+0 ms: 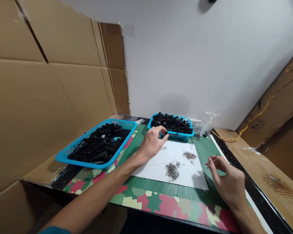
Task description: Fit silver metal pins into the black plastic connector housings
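Note:
My left hand (152, 141) is in front of the back blue basket (183, 136), thumb and forefinger closed on what looks like a small black plastic piece (165, 133), mostly hidden by the fingers. That basket is heaped with small black plastic pieces (171, 122). At the right, above the green mat, my right hand (226, 175) pinches a thin, dark metal tool (216, 156); its exact kind is too small to tell. Between my hands lies a white sheet (151, 167) with two piles of tiny metal pins, a larger one (172, 171) and a smaller one (189, 155).
A larger blue basket (88, 165) full of long black plastic parts (102, 143) stands at the left. Clear plastic bags (203, 127) lie at the back right. Cardboard walls (51, 97) and a white wall (185, 65) enclose the table. A yellow cord (249, 126) runs along the right.

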A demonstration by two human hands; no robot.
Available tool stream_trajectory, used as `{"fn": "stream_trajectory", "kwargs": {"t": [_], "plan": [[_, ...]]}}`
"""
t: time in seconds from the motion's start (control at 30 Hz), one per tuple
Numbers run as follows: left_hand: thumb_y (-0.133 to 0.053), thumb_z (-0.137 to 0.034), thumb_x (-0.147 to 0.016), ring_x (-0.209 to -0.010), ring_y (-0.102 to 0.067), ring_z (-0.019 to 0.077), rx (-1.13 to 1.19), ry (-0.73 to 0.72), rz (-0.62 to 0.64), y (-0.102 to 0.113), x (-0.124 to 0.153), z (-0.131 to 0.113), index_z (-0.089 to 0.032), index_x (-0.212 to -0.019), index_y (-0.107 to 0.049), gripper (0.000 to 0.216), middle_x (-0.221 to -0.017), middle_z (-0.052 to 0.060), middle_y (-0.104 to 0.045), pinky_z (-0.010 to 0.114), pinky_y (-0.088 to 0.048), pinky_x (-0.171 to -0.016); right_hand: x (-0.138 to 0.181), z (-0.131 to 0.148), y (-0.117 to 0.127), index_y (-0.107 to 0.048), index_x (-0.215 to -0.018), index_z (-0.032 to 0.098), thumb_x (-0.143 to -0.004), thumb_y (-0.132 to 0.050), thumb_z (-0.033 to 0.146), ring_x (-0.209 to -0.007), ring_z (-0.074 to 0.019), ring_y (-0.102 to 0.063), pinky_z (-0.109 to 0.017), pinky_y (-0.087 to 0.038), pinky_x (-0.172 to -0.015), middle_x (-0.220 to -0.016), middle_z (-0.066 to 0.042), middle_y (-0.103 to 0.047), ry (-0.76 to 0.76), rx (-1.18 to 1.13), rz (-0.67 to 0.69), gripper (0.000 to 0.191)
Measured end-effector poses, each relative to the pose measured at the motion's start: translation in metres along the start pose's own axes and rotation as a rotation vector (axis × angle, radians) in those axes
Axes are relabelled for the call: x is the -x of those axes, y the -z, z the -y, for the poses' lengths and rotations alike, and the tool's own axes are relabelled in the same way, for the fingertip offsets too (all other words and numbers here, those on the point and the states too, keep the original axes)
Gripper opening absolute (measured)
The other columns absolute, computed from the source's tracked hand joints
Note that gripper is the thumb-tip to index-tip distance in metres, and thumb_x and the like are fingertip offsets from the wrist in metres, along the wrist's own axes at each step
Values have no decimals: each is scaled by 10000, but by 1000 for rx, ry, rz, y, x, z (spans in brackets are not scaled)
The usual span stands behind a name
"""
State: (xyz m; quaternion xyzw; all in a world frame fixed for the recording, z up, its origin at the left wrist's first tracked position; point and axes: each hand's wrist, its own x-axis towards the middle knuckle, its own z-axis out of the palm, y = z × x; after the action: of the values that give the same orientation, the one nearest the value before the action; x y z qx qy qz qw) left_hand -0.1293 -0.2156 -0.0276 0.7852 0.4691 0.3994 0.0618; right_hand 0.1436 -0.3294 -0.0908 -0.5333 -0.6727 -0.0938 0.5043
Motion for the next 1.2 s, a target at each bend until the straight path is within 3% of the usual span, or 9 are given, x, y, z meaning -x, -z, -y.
{"fn": "stream_trajectory", "kwargs": {"t": [0.13, 0.23, 0.5, 0.6, 0.67, 0.77, 0.93, 1.07, 1.2], "plan": [[-659, -220, -943, -894, -692, 213, -165, 167, -143, 24, -44, 26, -189, -1034, -679, 98, -1019, 63, -770, 322, -513, -810, 1, 9, -7, -640, -910, 209, -1043, -565, 320, -562, -141, -701, -233, -513, -567, -706, 16, -695, 113, 5, 51, 188], [-646, -223, -957, -855, -704, 218, -191, 218, -154, 25, -67, 40, -174, -1049, -680, 110, -1017, 80, -778, 325, -518, -789, 2, 13, -11, -624, -924, 216, -1052, -547, 289, -566, -130, -682, -227, -497, -551, -720, 19, -693, 153, -32, 88, 166], [-667, -197, -934, -1079, -718, 290, -266, 250, 6, -14, -82, 50, -174, -1077, -738, 162, -1121, 120, -787, 399, -494, -1001, 5, 11, -12, -609, -928, 233, -1057, -509, 281, -585, -150, -689, -245, -506, -564, -711, 20, -687, 164, -53, 199, 170], [-645, -217, -952, -1219, -675, 307, -285, 248, 69, -11, -79, 50, -176, -1182, -730, 249, -1226, 132, -768, 439, -438, -1101, 8, 6, -11, -628, -942, 242, -1056, -502, 320, -620, -175, -726, -258, -524, -563, -749, 3, -727, 126, -79, 253, 187], [-621, -228, -963, -1266, -655, 299, -298, 247, 94, 5, -79, 53, -190, -1298, -689, 343, -1291, 126, -748, 450, -415, -1133, 10, 3, -12, -654, -1051, 246, -1051, -512, 367, -697, -205, -775, -264, -556, -571, -828, -26, -777, 55, -140, 241, 187], [-564, -258, -989, -1172, -703, 252, -316, 250, 112, 47, -80, 61, -205, -1358, -657, 384, -1288, 93, -753, 408, -455, -1099, 7, 2, -10, -624, -1245, 250, -1036, -543, 455, -766, -245, -805, -284, -611, -597, -831, -48, -794, -115, -315, 201, 304], [-570, -275, -994, -924, -741, 213, -389, 292, 249, 120, -72, 93, -149, -1003, -770, 237, -988, 66, -795, 302, -565, -862, -30, 28, 9, -379, -1491, 250, -1048, -537, 503, -703, -247, -776, -390, -682, -676, -730, -16, -726, -364, -878, 173, 534], [-662, -347, -1000, -1081, -689, 240, -535, 345, 363, 144, -50, 125, -149, -1221, -683, 298, -1218, 103, -701, 424, -591, -942, -70, 39, 24, -362, -1549, 241, -1016, -621, 476, -697, -240, -758, -370, -669, -635, -784, -48, -744, -227, -914, 276, 638], [-650, -376, -1014, -1146, -663, 254, -644, 350, 456, 145, -32, 146, -169, -1354, -606, 401, -1348, 122, -628, 469, -596, -955, -95, 9, 13, -470, -1494, 259, -1042, -577, 432, -710, -204, -747, -335, -637, -713, -766, -18, -733, 86, -596, 373, 495]]}}
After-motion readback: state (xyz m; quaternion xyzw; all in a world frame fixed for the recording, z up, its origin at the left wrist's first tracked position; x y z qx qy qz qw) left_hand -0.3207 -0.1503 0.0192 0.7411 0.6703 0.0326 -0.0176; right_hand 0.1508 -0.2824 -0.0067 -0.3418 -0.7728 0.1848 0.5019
